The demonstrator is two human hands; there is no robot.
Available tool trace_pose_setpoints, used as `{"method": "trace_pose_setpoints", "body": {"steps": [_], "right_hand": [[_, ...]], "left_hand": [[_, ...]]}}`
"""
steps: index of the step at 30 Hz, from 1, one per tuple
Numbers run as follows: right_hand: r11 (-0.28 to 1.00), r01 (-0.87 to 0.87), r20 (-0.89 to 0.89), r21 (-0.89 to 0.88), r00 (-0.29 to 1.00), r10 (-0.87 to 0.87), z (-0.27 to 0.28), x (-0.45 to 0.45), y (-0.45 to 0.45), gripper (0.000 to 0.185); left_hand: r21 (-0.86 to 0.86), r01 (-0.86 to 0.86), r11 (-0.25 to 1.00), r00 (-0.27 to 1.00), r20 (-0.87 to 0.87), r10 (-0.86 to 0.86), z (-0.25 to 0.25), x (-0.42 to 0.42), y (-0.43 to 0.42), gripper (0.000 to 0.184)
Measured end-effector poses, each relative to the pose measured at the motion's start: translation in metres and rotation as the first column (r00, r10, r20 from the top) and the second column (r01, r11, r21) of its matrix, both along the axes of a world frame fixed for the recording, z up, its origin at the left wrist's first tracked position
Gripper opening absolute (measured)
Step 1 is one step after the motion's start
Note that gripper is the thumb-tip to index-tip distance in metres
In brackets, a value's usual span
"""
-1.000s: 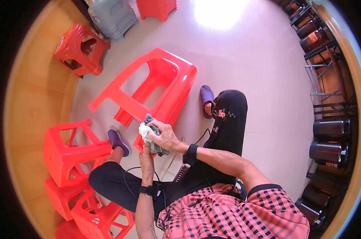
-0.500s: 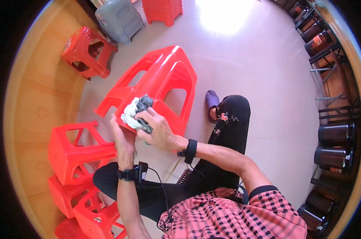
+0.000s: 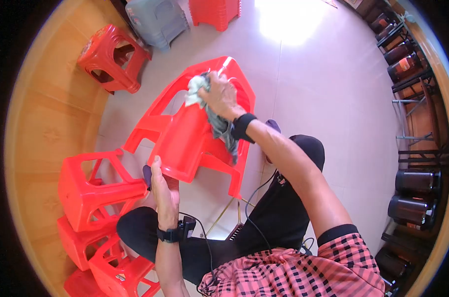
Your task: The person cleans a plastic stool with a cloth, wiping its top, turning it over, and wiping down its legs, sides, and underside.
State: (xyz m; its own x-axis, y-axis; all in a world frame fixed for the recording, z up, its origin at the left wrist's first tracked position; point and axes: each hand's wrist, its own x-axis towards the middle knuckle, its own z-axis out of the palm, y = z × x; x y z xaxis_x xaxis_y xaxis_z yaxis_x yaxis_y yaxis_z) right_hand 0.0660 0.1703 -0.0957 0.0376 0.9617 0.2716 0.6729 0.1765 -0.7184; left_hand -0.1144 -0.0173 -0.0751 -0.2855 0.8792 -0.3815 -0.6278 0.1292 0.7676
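Observation:
A red plastic stool [image 3: 177,148] is tipped over in front of me, its legs spread away from my body. My right hand [image 3: 222,96] grips a crumpled grey and white cloth [image 3: 219,126] and presses it on the stool's far part; the cloth's loose end trails over the stool toward me. At the near edge, my left hand [image 3: 165,193] holds the stool, thumb up along its side and the other fingers partly hidden under it.
Several red stools [image 3: 93,193] are piled at the left by the wooden wall [image 3: 51,119]. Another red stool [image 3: 115,59], grey stools [image 3: 157,22] and a red stack [image 3: 214,12] stand farther back. Dark lidded containers [image 3: 417,183] line the right side. A brush-like tool [image 3: 234,231] lies between my legs.
My right hand has moved with the cloth from the stool's near end to its far part, and the cloth hangs more unfolded. The stool has turned somewhat; my left hand stays at its near edge.

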Motion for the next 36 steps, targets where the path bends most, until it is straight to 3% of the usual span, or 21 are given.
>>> {"method": "trace_pose_setpoints", "body": {"steps": [4,5,7,8,10,12,14,16,18,21,22,26,28,31,32,33,34,36], "right_hand": [[0.960,0.279,0.003,0.012,0.960,-0.279,-0.044,0.026,0.047,0.044],[0.962,0.272,0.008,-0.001,0.962,-0.272,-0.053,0.031,0.058,0.044],[0.828,0.489,-0.068,-0.275,0.849,-0.524,-0.070,0.041,0.074,0.045],[0.828,0.484,-0.062,-0.284,0.852,-0.519,-0.076,0.044,0.078,0.045],[0.831,0.434,-0.031,-0.349,0.881,-0.473,-0.077,0.052,0.083,0.039],[0.876,0.374,-0.029,-0.303,0.916,-0.401,-0.078,0.054,0.081,0.039],[0.976,0.138,-0.075,-0.168,0.985,-0.153,-0.058,0.047,0.059,0.039],[0.979,0.091,-0.042,-0.183,0.994,-0.100,-0.051,0.035,0.044,0.040],[0.983,-0.149,-0.049,-0.108,0.988,0.145,-0.035,0.022,0.022,0.039],[0.907,-0.421,-0.005,-0.034,0.907,0.421,-0.011,0.003,-0.011,0.031],[0.853,-0.507,-0.010,-0.125,0.860,0.510,0.015,-0.002,-0.028,0.029],[0.717,-0.694,0.036,-0.071,0.716,0.697,0.041,-0.030,-0.078,0.026],[0.757,-0.653,0.051,0.027,0.757,0.651,0.039,-0.042,-0.107,0.029],[0.818,-0.573,0.007,-0.054,0.819,0.574,0.032,-0.041,-0.117,0.038],[0.838,-0.541,-0.010,-0.076,0.840,0.542,0.026,-0.040,-0.118,0.039],[0.864,-0.502,-0.001,0.034,0.865,0.502,0.010,-0.037,-0.113,0.040],[0.865,-0.501,-0.001,0.032,0.865,0.501,0.003,-0.030,-0.108,0.040],[0.941,-0.280,0.106,-0.190,0.947,0.303,-0.012,-0.002,-0.100,0.040]], "left_hand": [[-0.050,0.020,0.999,0.999,0.027,-0.019,0.006,0.003,-0.014,0.048],[-0.064,0.013,0.998,1.000,0.028,-0.011,0.008,0.005,-0.018,0.048],[-0.070,-0.006,0.998,1.000,0.016,0.007,0.009,0.011,-0.024,0.050],[-0.080,-0.012,0.997,1.000,0.016,0.013,0.007,0.014,-0.025,0.050],[-0.035,-0.006,0.999,0.999,0.042,0.007,0.004,0.020,-0.026,0.045],[-0.029,-0.037,0.999,0.997,0.063,0.038,0.004,0.021,-0.019,0.046],[-0.017,-0.100,0.995,0.991,0.093,0.101,0.005,0.020,-0.008,0.049],[-0.028,-0.135,0.990,0.986,0.098,0.137,0.008,0.017,0.005,0.049],[-0.039,-0.167,0.985,0.980,0.105,0.171,0.010,0.018,0.012,0.049],[-0.040,-0.224,0.974,0.966,0.127,0.227,0.004,0.017,0.019,0.051],[-0.028,-0.221,0.975,0.966,0.127,0.223,0.003,0.015,0.021,0.051],[0.033,-0.203,0.979,0.965,0.177,0.194,0.004,0.000,0.027,0.052],[0.087,-0.192,0.977,0.961,0.217,0.170,0.000,-0.015,0.039,0.053],[0.156,-0.140,0.978,0.965,0.242,0.100,-0.005,-0.021,0.036,0.049],[0.126,-0.178,0.976,0.977,0.142,0.160,-0.019,-0.024,0.037,0.046],[0.099,-0.219,0.971,0.976,0.037,0.216,-0.027,-0.028,0.035,0.044],[0.097,-0.218,0.971,0.976,0.038,0.215,-0.026,-0.032,0.035,0.044],[0.100,-0.221,0.970,0.974,0.067,0.215,-0.027,-0.035,0.035,0.040]]}}
